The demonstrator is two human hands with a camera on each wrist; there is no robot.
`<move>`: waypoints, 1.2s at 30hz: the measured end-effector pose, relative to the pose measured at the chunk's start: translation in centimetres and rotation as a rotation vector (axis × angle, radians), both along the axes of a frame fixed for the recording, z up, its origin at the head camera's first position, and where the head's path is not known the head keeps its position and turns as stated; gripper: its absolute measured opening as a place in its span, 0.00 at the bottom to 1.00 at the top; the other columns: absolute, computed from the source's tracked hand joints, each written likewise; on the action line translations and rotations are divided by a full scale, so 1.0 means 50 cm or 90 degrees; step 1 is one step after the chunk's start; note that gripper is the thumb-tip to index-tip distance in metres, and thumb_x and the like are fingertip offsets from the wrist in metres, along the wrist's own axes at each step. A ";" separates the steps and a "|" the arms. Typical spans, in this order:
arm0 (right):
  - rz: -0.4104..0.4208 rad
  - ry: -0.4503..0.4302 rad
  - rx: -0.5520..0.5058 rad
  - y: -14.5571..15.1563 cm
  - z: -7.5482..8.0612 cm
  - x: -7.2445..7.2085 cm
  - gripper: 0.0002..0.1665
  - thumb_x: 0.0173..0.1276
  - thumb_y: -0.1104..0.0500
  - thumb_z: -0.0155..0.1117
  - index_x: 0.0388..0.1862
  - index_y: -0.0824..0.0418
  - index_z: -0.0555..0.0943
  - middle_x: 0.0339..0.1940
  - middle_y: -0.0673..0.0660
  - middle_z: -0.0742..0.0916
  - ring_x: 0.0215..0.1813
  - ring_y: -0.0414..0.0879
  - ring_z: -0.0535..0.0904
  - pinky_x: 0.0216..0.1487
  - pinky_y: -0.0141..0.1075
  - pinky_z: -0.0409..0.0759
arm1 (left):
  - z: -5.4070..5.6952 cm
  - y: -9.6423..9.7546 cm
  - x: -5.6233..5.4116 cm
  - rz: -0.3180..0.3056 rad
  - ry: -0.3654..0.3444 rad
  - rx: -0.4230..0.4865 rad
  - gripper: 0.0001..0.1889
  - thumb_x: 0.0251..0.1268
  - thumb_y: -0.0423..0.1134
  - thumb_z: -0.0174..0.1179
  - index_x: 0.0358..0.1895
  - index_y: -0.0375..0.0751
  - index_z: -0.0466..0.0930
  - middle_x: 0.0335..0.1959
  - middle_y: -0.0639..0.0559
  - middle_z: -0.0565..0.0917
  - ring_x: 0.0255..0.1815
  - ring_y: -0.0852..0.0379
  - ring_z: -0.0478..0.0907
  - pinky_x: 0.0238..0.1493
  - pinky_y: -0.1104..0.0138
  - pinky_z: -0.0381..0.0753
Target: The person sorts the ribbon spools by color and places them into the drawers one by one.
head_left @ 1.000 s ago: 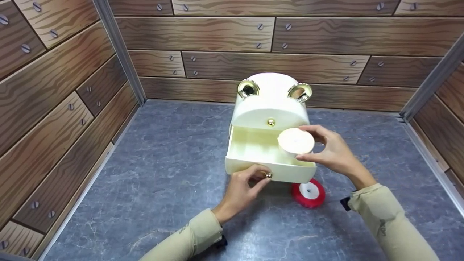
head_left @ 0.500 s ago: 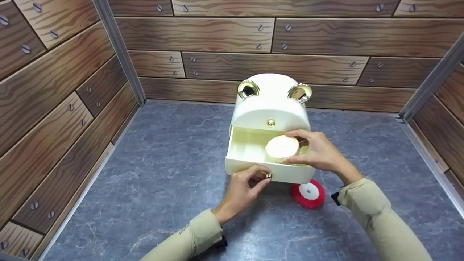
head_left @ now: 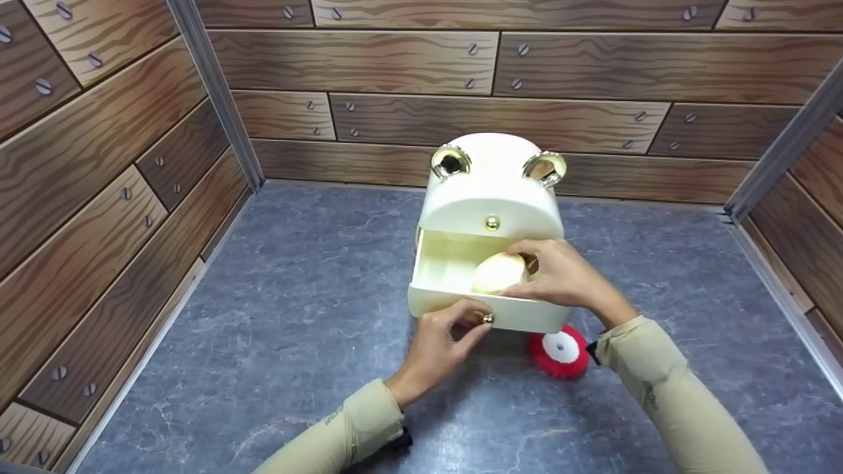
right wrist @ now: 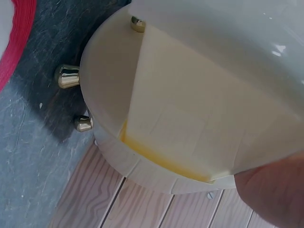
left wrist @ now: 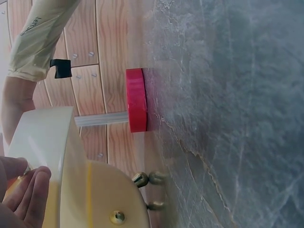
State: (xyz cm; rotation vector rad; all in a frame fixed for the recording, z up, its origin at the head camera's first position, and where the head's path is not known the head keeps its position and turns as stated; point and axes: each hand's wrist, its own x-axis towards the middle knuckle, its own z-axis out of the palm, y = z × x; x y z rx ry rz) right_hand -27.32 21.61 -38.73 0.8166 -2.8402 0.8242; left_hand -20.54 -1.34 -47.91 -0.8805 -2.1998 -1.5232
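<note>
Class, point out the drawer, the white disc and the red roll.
Drawer [head_left: 527, 315], head view: front panel.
White disc [head_left: 498, 273], head view: upper face.
Red roll [left wrist: 137, 100], left wrist view: outer band.

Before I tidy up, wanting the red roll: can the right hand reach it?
Probably not yet: the right hand holds the white roll at the open drawer, but the red roll looks mostly uncovered.

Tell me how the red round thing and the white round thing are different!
Color: the red round thing has a red rim around a white middle; the white round thing looks pale all over.
Place: the red one lies on the grey surface; the white one is in the right grip, at the open drawer.
Pose: the red one is flat; the white one looks tilted.
Both are round.
</note>
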 end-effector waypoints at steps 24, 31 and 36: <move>0.016 -0.024 0.061 -0.010 0.009 -0.009 0.35 0.51 0.53 0.86 0.57 0.65 0.84 0.47 0.64 0.91 0.44 0.56 0.90 0.48 0.52 0.89 | -0.004 0.000 -0.002 0.001 -0.001 -0.001 0.08 0.67 0.34 0.69 0.48 0.42 0.86 0.42 0.50 0.92 0.40 0.61 0.89 0.43 0.63 0.91; 0.009 -0.025 0.070 -0.010 0.008 -0.008 0.33 0.51 0.53 0.85 0.56 0.63 0.85 0.45 0.60 0.92 0.45 0.54 0.89 0.48 0.52 0.87 | -0.002 -0.001 -0.002 0.002 0.002 -0.004 0.08 0.67 0.35 0.69 0.48 0.42 0.86 0.43 0.50 0.92 0.41 0.61 0.89 0.44 0.70 0.89; 0.016 -0.029 0.052 -0.009 0.009 -0.007 0.33 0.52 0.52 0.85 0.56 0.62 0.86 0.46 0.60 0.92 0.45 0.54 0.90 0.49 0.52 0.88 | -0.004 -0.001 -0.001 0.000 0.007 0.003 0.08 0.68 0.36 0.69 0.48 0.43 0.85 0.42 0.51 0.92 0.40 0.62 0.89 0.43 0.73 0.88</move>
